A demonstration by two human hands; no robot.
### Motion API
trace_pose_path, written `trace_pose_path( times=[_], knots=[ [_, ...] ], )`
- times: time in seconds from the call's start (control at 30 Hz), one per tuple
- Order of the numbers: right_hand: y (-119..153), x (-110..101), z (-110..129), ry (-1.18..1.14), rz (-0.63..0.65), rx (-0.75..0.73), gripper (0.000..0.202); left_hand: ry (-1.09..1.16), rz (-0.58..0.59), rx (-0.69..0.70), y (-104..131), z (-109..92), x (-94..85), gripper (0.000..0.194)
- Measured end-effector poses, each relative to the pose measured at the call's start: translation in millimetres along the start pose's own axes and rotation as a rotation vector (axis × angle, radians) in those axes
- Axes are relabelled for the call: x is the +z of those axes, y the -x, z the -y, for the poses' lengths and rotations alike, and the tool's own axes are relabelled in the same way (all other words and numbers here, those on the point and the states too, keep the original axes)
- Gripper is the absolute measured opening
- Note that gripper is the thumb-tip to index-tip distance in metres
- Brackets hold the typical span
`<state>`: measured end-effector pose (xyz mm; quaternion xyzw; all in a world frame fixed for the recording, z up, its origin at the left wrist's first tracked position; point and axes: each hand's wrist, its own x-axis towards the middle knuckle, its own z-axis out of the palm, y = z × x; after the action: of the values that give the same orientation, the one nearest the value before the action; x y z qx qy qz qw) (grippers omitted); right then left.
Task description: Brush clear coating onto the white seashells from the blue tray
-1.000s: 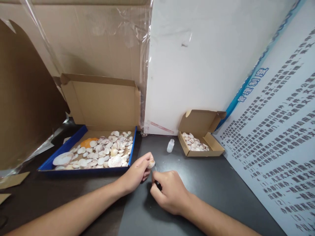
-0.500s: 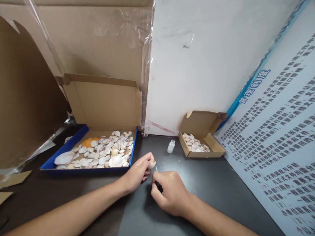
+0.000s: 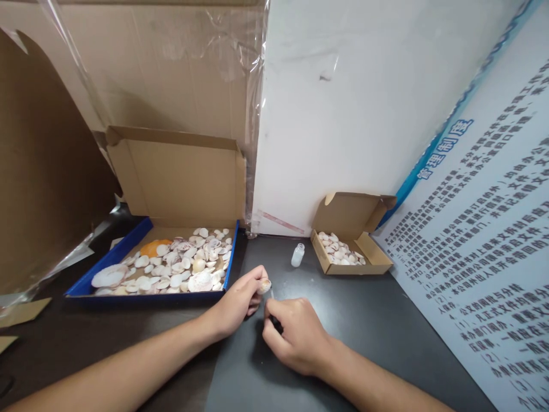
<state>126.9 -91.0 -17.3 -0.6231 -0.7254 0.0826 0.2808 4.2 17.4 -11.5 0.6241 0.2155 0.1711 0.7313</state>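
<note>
My left hand (image 3: 242,300) is closed in a pinch on a small brown-and-white seashell (image 3: 266,284). Just below and to the right, my right hand (image 3: 295,335) has its fingers pressed together around a thin translucent stick (image 3: 271,293), whose tip points up close to the shell; whether the two touch I cannot tell. Most of the stick is hidden by the fingers. Beyond both hands stands a small clear bottle (image 3: 297,256) with whitish contents and no cap on it.
At left, a blue-sided box (image 3: 148,229) with its cardboard lid raised holds many pale shells and an orange one. A smaller cardboard box (image 3: 369,266) with shells is at right. Behind stands a white panel (image 3: 326,126); a printed board (image 3: 480,229) leans along the right.
Both hands keep nearly the same pose, with the shell and stick still close together. The view has shifted very slightly.
</note>
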Motion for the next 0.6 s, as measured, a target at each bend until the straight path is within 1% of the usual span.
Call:
trace_pose_path(
  times=[0.03, 0.1, 0.2, 0.3, 0.37, 0.43, 0.5, 0.6],
  knots=[
    [-0.5, -0.4, -0.2, 0.005, 0.002, 0.030, 0.013, -0.003, 0.000, 0.003, -0.1, 0.4, -0.1, 0.017],
    [-0.7, -1.3, -0.2, -0.009, -0.001, 0.043, 0.013, -0.003, 0.000, 0.003, -0.6, 1.2, -0.2, 0.018],
    [0.6, -2.0, 0.4, -0.069, -0.010, -0.025, 0.012, 0.005, -0.006, 0.003, -1.1, 1.8, -0.3, 0.016],
    [1.7, -1.4, 0.7, -0.107, 0.008, -0.095, 0.009, 0.001, 0.000, -0.003, -0.9, 1.6, -0.1, 0.012],
    [1.6, -0.8, 1.0, -0.093, 0.001, -0.070, 0.010, -0.002, 0.005, -0.007, -0.3, 1.4, 0.1, 0.013],
    [1.2, -0.5, 2.0, -0.075, -0.033, -0.030, 0.011, -0.001, 0.006, -0.008, 0.3, 1.4, 0.1, 0.013],
    [1.2, -0.3, 3.3, -0.081, -0.058, -0.059, 0.010, -0.009, 0.004, -0.013, 0.9, 1.2, 0.3, 0.013],
    [1.6, -0.2, 4.7, -0.088, -0.064, -0.118, 0.010, -0.039, 0.015, -0.009, 2.1, 0.2, 0.9, 0.015]
  ],
)
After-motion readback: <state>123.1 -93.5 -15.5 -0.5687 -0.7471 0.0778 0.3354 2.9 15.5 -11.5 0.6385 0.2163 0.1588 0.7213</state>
